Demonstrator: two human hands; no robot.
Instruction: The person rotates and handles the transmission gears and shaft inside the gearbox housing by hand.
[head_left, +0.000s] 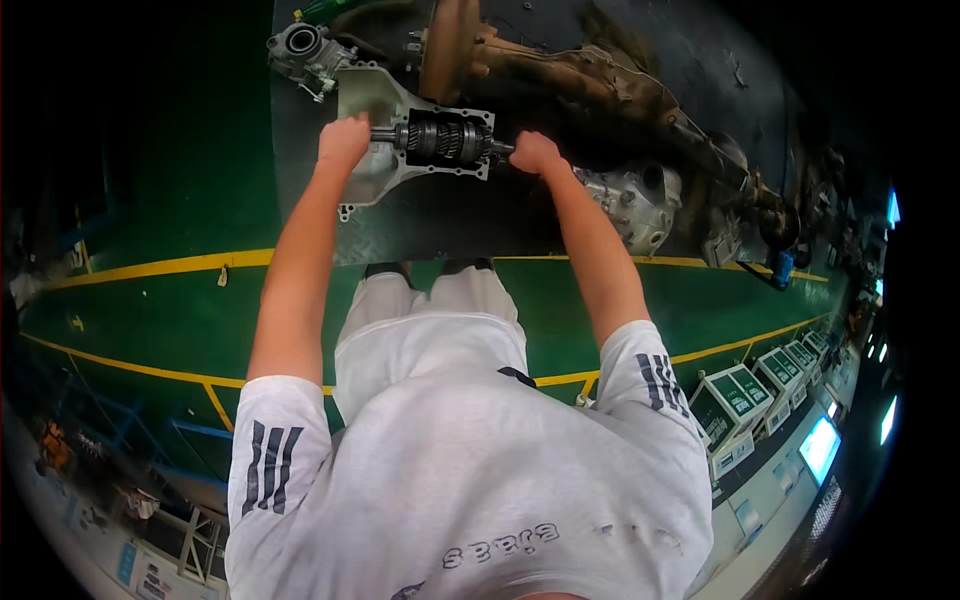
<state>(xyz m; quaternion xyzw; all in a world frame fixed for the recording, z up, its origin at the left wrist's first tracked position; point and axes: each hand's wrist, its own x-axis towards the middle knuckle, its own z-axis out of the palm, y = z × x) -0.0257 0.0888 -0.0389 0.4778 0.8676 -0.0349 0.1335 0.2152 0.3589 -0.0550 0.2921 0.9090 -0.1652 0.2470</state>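
Observation:
A gear shaft assembly (pixel 450 140) with several dark gears lies level in the open half of a silver gearbox housing (pixel 385 92). My left hand (pixel 345 141) is closed around the shaft's left end, over the bell-shaped part of the housing. On the other side, my right hand (pixel 535 152) grips the shaft's right end, just beyond the housing's edge. Both arms reach forward, about level with each other. Whether the gears rest on the housing or hang slightly above it, I cannot tell.
A rusty axle (pixel 580 75) runs across the dark workbench (pixel 440 220) at the back right. Another silver housing (pixel 640 205) lies right of my right hand. A smaller metal casting (pixel 305 50) sits at the far left. Green floor with yellow lines (pixel 170 268) surrounds the bench.

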